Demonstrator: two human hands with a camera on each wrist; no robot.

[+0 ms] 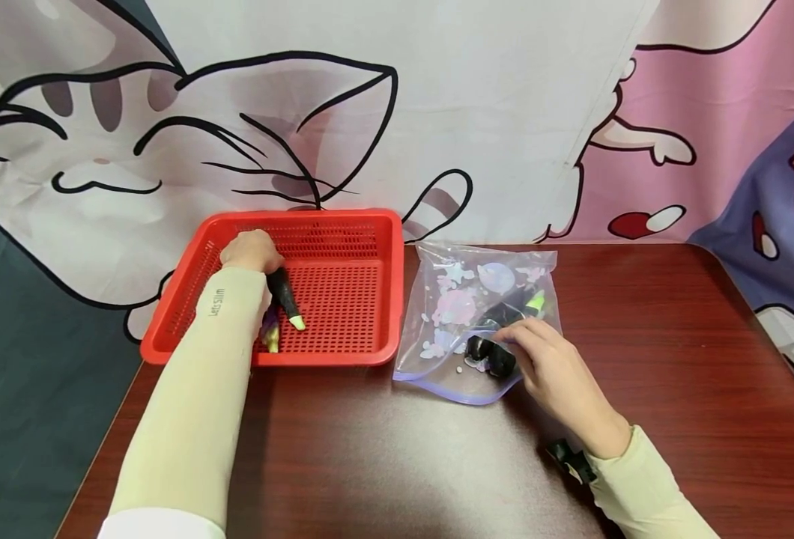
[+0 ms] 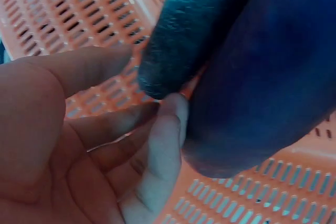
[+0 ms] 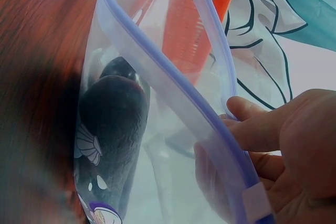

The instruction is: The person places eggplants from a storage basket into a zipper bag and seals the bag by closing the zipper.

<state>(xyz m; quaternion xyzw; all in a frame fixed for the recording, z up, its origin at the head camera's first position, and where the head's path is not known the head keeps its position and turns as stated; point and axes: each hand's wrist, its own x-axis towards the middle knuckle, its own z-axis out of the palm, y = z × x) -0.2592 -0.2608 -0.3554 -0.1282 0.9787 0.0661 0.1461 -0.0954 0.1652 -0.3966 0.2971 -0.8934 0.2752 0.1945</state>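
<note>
Inside the red basket (image 1: 390,299), my left hand (image 1: 252,251) is at the far end of a long blackish vegetable with a pale green tip (image 1: 284,296). A purple eggplant (image 1: 270,329) lies beside it, partly behind my forearm. The left wrist view shows the thumb apart from the dark vegetable (image 2: 178,40) and the fingers at its rounded end, touching or nearly touching the eggplant (image 2: 252,93). My right hand (image 1: 559,370) pinches the purple-edged mouth of a clear zip bag (image 1: 437,359). Dark vegetables (image 3: 113,114) lie in the bag.
Both the basket and bag are on a brown wooden table (image 1: 343,442). A cloth printed with cartoon cats (image 1: 491,112) hangs just behind the table. A small black device (image 1: 571,460) is on my right wrist.
</note>
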